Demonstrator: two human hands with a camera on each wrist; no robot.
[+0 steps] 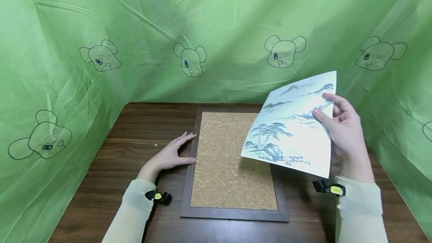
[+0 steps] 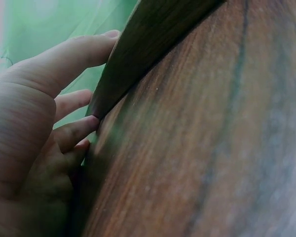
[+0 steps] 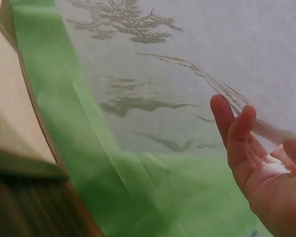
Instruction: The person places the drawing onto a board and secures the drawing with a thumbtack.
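A brown wooden frame (image 1: 236, 214) with a cork board (image 1: 233, 183) inside it lies flat on the dark wood table. My left hand (image 1: 170, 156) rests at the frame's left side, thumb and fingers spread and touching its edge. The left wrist view shows fingertips right against the frame's side (image 2: 133, 49). In my right hand (image 1: 347, 130) I hold a white paper sheet (image 1: 303, 138) printed with a landscape of trees, rocks and hills. The thumb and fingers pinch its right edge. The sheet hangs tilted above the frame's right half and hides the upper right corner.
Green cloth (image 1: 233, 10) with bear-head outlines surrounds the table at the back and sides. A tiny white bit (image 1: 156, 145) lies on the table (image 1: 135, 123) left of the frame. Each wrist wears a black strap.
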